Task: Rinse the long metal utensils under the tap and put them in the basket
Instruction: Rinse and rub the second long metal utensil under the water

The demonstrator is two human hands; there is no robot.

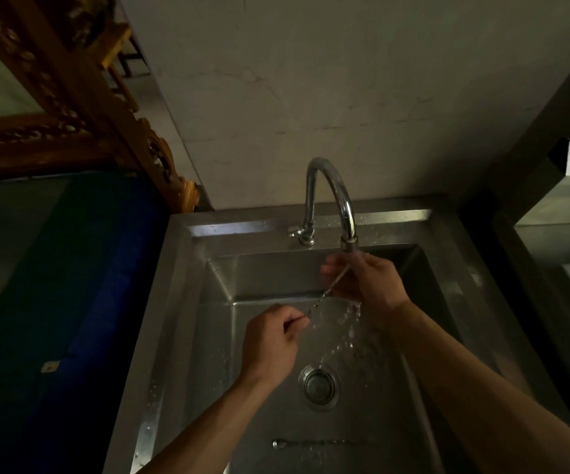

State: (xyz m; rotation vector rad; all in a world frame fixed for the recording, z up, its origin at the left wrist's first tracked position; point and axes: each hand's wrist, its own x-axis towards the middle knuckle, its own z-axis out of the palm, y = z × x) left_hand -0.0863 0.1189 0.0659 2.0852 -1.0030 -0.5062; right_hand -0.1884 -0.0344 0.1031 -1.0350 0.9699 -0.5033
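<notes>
A dim view looks down from head height into one stainless steel sink (181, 302) set against a pale wall. One curved chrome tap (331, 196) rises from the far rim of the sink, with its spout over the far part of the basin, and water (345, 323) falls from it and splashes toward the one round drain (319, 384) near the middle of the sink floor. Two bare hands reach in from the near edge. Two long metal utensils are in view. The first, a thin twisted metal rod (328, 290), is held slanted under the spout. The left hand (271, 340) has its grip pinched shut on the rod's lower end, over the middle of the basin. The right hand (369, 278), just below the spout, has its fingers curled around the rod's upper end, so its grip is also closed on the rod; the water runs over this hand. The second utensil, a long spoon (314, 442) with a small bowl at its left end, lies flat on the sink floor near the near edge, between the two forearms and apart from both hands. To the left of the sink stand a blue surface (82, 285) and, above it, an ornate carved wooden frame (82, 97).
</notes>
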